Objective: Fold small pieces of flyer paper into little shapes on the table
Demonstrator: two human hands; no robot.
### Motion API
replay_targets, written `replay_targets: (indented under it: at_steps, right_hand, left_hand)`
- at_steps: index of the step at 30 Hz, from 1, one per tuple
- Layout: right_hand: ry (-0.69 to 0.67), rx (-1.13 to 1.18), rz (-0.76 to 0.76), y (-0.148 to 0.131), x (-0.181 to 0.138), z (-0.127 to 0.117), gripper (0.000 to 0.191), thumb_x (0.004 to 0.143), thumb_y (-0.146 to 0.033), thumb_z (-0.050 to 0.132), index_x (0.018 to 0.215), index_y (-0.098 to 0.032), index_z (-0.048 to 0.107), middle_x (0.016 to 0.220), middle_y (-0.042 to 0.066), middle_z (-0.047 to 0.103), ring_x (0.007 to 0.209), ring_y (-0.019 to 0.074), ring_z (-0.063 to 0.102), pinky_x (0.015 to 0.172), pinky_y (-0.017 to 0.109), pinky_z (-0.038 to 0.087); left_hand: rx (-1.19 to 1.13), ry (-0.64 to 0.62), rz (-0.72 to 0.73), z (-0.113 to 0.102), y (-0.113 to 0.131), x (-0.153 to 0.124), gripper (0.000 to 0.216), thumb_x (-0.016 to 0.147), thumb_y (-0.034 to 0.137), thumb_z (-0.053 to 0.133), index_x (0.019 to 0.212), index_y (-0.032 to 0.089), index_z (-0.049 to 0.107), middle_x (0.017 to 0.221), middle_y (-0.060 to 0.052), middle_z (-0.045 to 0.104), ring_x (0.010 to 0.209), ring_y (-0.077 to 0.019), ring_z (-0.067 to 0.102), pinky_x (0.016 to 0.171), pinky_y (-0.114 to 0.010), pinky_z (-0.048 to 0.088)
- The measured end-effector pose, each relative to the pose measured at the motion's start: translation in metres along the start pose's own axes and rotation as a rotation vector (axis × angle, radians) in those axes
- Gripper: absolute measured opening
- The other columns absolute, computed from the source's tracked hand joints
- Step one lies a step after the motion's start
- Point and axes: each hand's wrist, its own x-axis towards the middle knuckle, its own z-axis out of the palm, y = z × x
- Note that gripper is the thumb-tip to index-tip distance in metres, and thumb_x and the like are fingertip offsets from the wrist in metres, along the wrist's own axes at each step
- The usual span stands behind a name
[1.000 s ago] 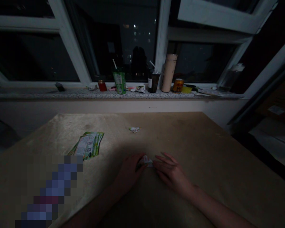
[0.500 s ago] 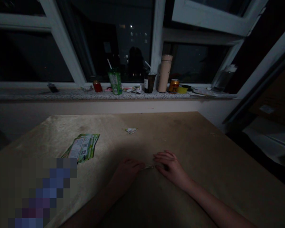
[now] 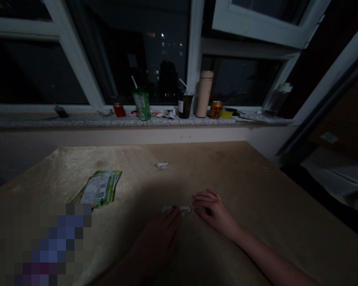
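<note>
Both my left hand (image 3: 164, 226) and right hand (image 3: 213, 210) lie open, fingertips pinning a folded paper scrap (image 3: 176, 208) to the tabletop (image 3: 256, 190), so in this dark one slip probably ruins the crease.

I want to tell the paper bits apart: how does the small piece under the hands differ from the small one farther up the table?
The folded paper under the hands lies flat, a long narrow strip, pressed by the left hand and right hand. The small folded piece farther up looks shorter, more bunched, and nobody touches it. Both are pale printed paper on the tan table.
</note>
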Motion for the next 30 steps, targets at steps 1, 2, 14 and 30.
replay_targets:
  at_steps: [1, 2, 14, 30]
  right_hand:
    - [-0.006, 0.001, 0.002, 0.000, 0.000, 0.000, 0.019, 0.080, -0.019, 0.064, 0.097, -0.026, 0.068, 0.112, 0.003, 0.068, 0.110, 0.0225, 0.057, 0.101, 0.051, 0.032]
    - [-0.011, 0.002, 0.004, -0.001, 0.000, -0.001, 0.018, 0.080, -0.019, 0.064, 0.097, -0.026, 0.068, 0.112, 0.003, 0.068, 0.110, 0.0224, 0.057, 0.101, 0.051, 0.032]
    - [-0.028, 0.018, -0.014, -0.003, 0.000, -0.002, 0.021, 0.082, -0.018, 0.063, 0.101, -0.026, 0.068, 0.115, 0.003, 0.067, 0.111, 0.0226, 0.056, 0.102, 0.048, 0.032]
    - [-0.036, 0.229, -0.014, 0.004, 0.006, 0.009, 0.006, 0.075, -0.019, 0.070, 0.076, -0.025, 0.070, 0.095, 0.002, 0.072, 0.102, 0.0220, 0.061, 0.095, 0.044, 0.041]
  left_hand:
    - [-0.014, -0.012, -0.010, 0.002, 0.002, -0.003, 0.045, 0.092, 0.023, 0.043, 0.136, 0.014, 0.042, 0.141, -0.012, 0.044, 0.128, -0.0246, 0.042, 0.103, -0.041, 0.039]
    - [-0.031, -0.014, -0.019, 0.004, 0.003, -0.005, 0.049, 0.091, 0.025, 0.045, 0.138, 0.013, 0.038, 0.143, -0.013, 0.040, 0.130, -0.0260, 0.039, 0.104, -0.043, 0.037]
    - [-0.129, -0.048, 0.030, 0.004, 0.005, -0.013, 0.083, 0.085, 0.037, 0.058, 0.149, 0.021, 0.007, 0.154, -0.007, 0.011, 0.139, -0.0316, 0.012, 0.111, -0.052, 0.020]
    - [-0.169, 0.000, 0.012, 0.006, 0.001, -0.009, 0.069, 0.088, 0.029, 0.055, 0.147, 0.023, 0.019, 0.151, -0.009, 0.025, 0.136, -0.0309, 0.023, 0.107, -0.050, 0.030]
